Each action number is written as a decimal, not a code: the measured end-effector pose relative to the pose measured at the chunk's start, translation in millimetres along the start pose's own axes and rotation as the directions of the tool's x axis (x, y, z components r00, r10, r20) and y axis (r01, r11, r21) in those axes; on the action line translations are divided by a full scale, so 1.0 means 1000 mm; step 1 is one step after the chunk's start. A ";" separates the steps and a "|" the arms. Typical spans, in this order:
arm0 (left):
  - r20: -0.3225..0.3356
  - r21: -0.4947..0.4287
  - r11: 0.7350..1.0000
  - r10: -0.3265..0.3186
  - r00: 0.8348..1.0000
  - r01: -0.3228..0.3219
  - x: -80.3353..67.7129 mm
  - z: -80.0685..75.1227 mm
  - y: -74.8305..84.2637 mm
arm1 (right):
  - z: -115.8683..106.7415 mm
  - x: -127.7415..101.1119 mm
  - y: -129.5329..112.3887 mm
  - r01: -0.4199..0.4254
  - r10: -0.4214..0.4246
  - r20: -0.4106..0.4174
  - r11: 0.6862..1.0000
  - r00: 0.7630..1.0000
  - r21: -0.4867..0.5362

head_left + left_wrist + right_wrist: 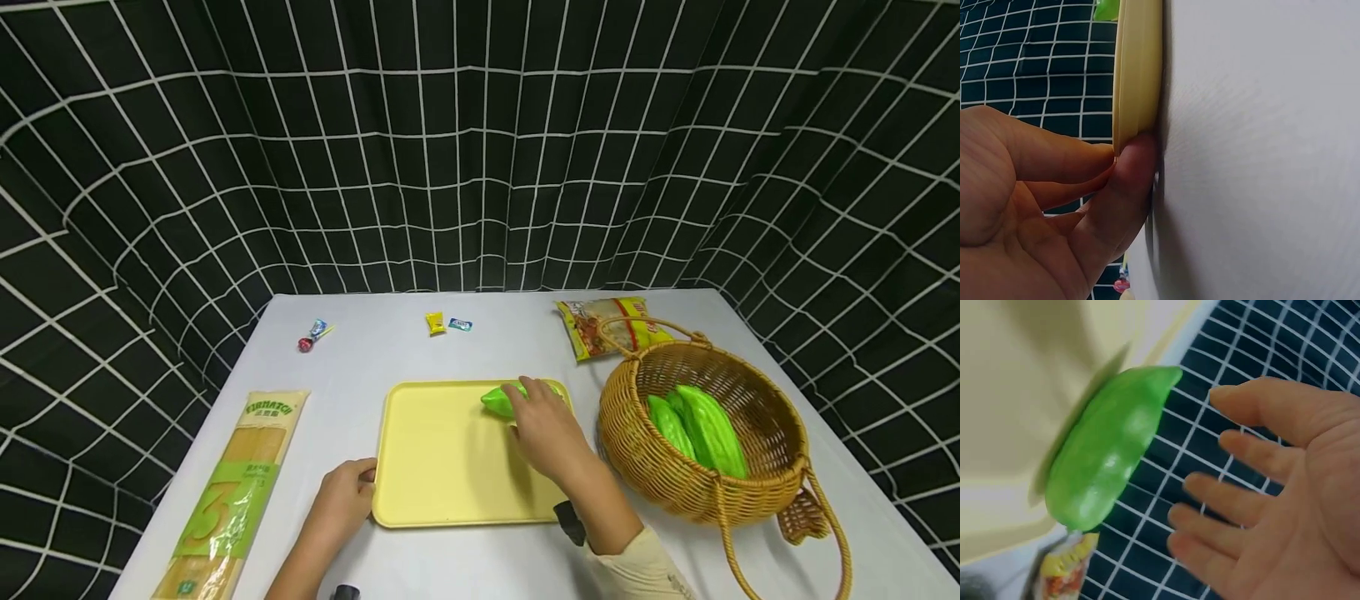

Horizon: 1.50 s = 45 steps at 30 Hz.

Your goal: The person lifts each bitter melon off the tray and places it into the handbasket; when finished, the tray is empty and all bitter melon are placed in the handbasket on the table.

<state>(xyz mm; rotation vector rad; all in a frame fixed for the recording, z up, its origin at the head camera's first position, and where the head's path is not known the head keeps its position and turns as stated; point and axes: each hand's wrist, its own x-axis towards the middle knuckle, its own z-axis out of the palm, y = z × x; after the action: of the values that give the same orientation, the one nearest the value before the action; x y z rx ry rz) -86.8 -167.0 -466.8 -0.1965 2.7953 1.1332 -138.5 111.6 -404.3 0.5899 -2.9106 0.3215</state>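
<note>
Fingers of the right hand were spread beside the bitter gourd; the yellow tray was pinched by the left hand

A bright green bitter gourd, glossy and ridged with a tapered tip, lies on its side at the upper right of a pale yellow tray, just right of the head view's centre. The right hand hovers over its right end with fingers spread and relaxed; the right wrist view shows a gap between fingers and gourd. The rectangular tray lies flat in the lower middle of the frame, and the left hand pinches its lower left rim.
</note>
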 end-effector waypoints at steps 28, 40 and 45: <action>0.033 0.011 1.000 0.002 0.999 -0.002 -0.003 0.009 0.002 | 0.019 0.007 0.032 -0.184 0.173 0.204 0.982 0.964 0.035; 0.024 0.008 1.000 0.002 1.000 -0.003 -0.003 0.006 0.004 | -0.046 -0.054 0.035 -0.233 0.290 -0.333 0.951 0.897 0.202; 0.017 -0.004 1.000 0.012 1.000 -0.012 -0.004 0.002 0.003 | -0.060 -0.072 0.049 -0.310 0.412 -0.493 0.909 0.766 0.278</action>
<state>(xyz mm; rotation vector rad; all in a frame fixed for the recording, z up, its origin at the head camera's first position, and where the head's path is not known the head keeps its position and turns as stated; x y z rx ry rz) -83.6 -163.4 -465.8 -0.1704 2.7829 1.1380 -85.9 196.2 -368.8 -0.0708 -2.4199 0.6839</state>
